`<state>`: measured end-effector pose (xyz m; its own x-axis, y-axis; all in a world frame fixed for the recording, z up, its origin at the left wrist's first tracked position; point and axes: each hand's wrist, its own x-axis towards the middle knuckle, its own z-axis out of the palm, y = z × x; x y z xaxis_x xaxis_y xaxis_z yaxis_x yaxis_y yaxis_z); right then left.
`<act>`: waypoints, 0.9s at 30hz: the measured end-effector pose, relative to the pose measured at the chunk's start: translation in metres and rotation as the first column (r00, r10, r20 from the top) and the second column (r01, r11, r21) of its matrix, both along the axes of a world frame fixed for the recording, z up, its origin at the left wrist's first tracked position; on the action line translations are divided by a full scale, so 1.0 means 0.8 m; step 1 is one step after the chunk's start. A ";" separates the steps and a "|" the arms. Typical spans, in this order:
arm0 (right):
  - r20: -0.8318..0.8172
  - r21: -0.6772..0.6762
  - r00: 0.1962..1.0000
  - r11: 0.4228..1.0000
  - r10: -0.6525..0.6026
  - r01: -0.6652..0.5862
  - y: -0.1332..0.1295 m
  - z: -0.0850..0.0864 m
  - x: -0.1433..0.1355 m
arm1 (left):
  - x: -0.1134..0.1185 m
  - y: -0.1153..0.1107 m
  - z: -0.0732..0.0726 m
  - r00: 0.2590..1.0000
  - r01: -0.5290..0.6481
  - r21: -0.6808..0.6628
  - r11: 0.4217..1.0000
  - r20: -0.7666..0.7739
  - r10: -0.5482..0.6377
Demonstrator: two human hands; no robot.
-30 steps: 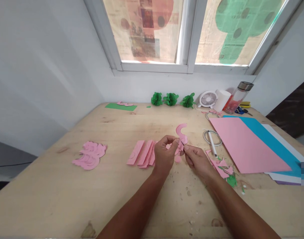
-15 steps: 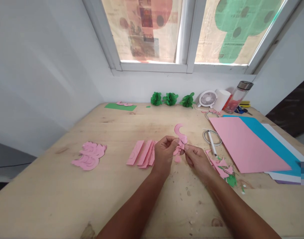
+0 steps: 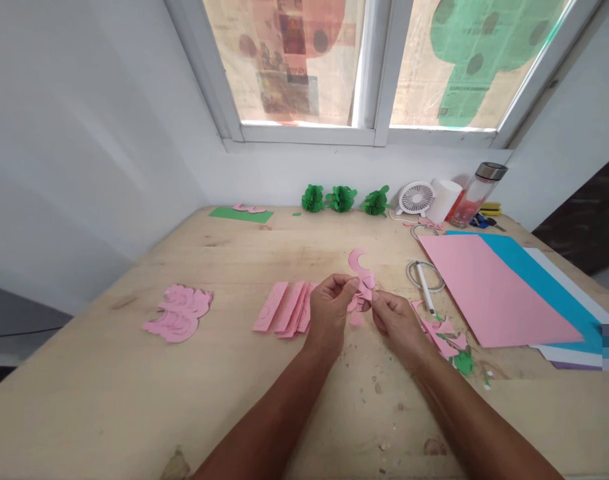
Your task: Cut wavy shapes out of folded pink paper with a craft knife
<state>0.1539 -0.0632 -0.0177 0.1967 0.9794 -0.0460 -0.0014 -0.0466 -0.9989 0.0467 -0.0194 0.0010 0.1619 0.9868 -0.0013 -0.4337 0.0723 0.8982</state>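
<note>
Between my two hands is a curved pink paper cutout (image 3: 357,261), its hooked end sticking up above my fingers. My left hand (image 3: 333,303) pinches its left side between thumb and fingers. On the right, my right hand (image 3: 393,317) grips the cutout's lower edge with thumb and fingertips. The lower part of the paper is partly hidden by my fingers. Just left of my left hand lie several pink paper strips (image 3: 289,308) with drawn lines. A pile of curved pink cutouts (image 3: 177,313) rests farther left.
Pink and green scraps (image 3: 447,340) and a white pen (image 3: 425,288) lie right of my right hand. Pink (image 3: 499,293) and blue sheets (image 3: 534,280) are stacked beyond. Green paper figures (image 3: 341,199), a small fan (image 3: 417,198) and a bottle (image 3: 477,197) stand by the wall.
My right hand has shifted very slightly at the cutout's lower edge, and the cutout has turned a little. The left hand stays almost in place. Everything else lies as before.
</note>
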 end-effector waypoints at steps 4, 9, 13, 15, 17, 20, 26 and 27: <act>-0.029 0.007 0.999 1.000 0.020 -0.020 0.001 -0.003 0.000 | 0.000 0.000 0.000 1.000 -0.001 0.004 1.000 -0.008 0.001; -0.058 -0.012 0.997 0.999 0.052 -0.053 0.000 0.002 -0.001 | -0.001 0.001 0.000 0.999 -0.017 0.020 1.000 -0.042 0.018; -0.065 -0.030 0.996 0.997 0.065 -0.067 0.000 0.005 0.000 | -0.003 0.004 0.000 0.996 -0.028 0.067 0.997 -0.088 0.033; -0.077 -0.037 0.995 0.997 0.067 -0.070 0.001 0.004 0.000 | -0.004 0.004 0.000 0.993 -0.029 0.079 0.996 -0.110 0.038; -0.082 -0.039 0.995 0.997 0.060 -0.064 0.001 0.004 0.001 | -0.004 0.004 0.000 0.993 -0.027 0.081 0.996 -0.116 0.037; -0.065 -0.045 0.997 0.998 0.045 -0.048 0.001 0.006 0.000 | -0.004 0.003 0.001 0.995 -0.012 0.069 0.998 -0.094 0.019; -0.034 -0.017 0.999 0.999 0.031 -0.032 0.001 0.003 -0.001 | -0.002 0.001 0.003 0.998 -0.005 0.044 0.999 -0.063 0.008; -0.033 -0.009 0.999 1.000 0.028 -0.028 0.001 0.001 -0.001 | -0.001 0.000 0.003 0.998 -0.007 0.036 0.999 -0.056 0.009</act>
<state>0.1529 -0.0622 -0.0167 0.1677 0.9839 -0.0614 -0.0324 -0.0567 -0.9979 0.0457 -0.0192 0.0037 0.1547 0.9876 0.0253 -0.3827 0.0363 0.9232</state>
